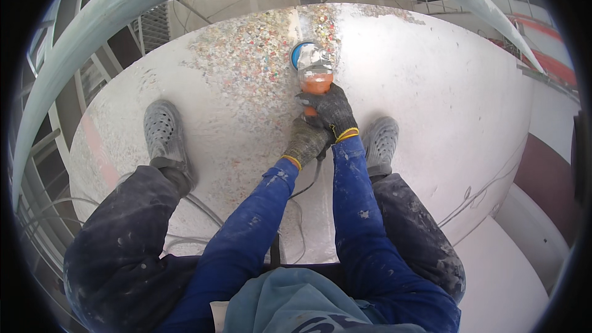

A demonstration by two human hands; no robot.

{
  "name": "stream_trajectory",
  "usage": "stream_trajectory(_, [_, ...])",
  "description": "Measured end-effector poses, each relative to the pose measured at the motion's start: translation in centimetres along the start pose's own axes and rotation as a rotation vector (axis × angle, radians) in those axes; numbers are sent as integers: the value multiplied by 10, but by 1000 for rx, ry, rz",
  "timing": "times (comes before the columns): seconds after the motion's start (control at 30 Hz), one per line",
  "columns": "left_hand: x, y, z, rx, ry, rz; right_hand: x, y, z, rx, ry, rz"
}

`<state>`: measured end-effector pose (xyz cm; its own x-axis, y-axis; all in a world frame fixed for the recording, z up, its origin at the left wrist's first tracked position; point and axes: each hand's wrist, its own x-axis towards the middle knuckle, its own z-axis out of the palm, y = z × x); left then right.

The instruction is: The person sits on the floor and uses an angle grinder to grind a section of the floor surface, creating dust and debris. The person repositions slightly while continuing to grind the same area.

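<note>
An angle grinder (316,81) with an orange body and a dusty silver-coloured head lies ahead of me, its blue-rimmed disc (296,55) against the pale surface. My right hand (336,110), in a dark grey knitted glove with a yellow cuff, is wrapped round the grinder's orange body. Just behind and to the left, my left hand (306,140) grips the rear end of the same tool in a dusty grey glove. The two hands touch. Under the disc, the surface (246,55) shows multicoloured speckles; the face of the disc is hidden.
My grey clogs (164,129) stand on the whitish curved surface (444,98), either side of the tool. A cable (311,180) trails back from the grinder between my legs. Grey metal tubing (58,68) arches round the far and left sides. More cables (470,203) lie at the right.
</note>
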<state>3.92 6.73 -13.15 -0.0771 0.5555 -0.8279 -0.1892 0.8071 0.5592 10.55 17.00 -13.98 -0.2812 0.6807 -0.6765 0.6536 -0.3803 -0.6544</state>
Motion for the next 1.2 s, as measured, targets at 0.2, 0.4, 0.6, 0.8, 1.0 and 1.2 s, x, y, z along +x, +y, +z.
stream_trajectory(0.2, [15,2,-15,-66,-17,46,23,1,5,-391,8,-311])
stream_trajectory(0.4, [29,14,-26,-95,52,47,46,-17,3,-289,-38,-278])
stream_trajectory(0.6, [41,37,-40,-113,16,52,66,-49,6,-261,13,-111])
stream_trajectory(0.8, [42,62,-53,0,-29,64,71,-68,-2,-99,-4,28])
stream_trajectory(1.0, [39,50,-42,-112,55,24,69,-57,3,-177,3,-27])
stream_trajectory(1.2, [26,20,-39,-73,39,27,53,-26,16,-292,-51,-250])
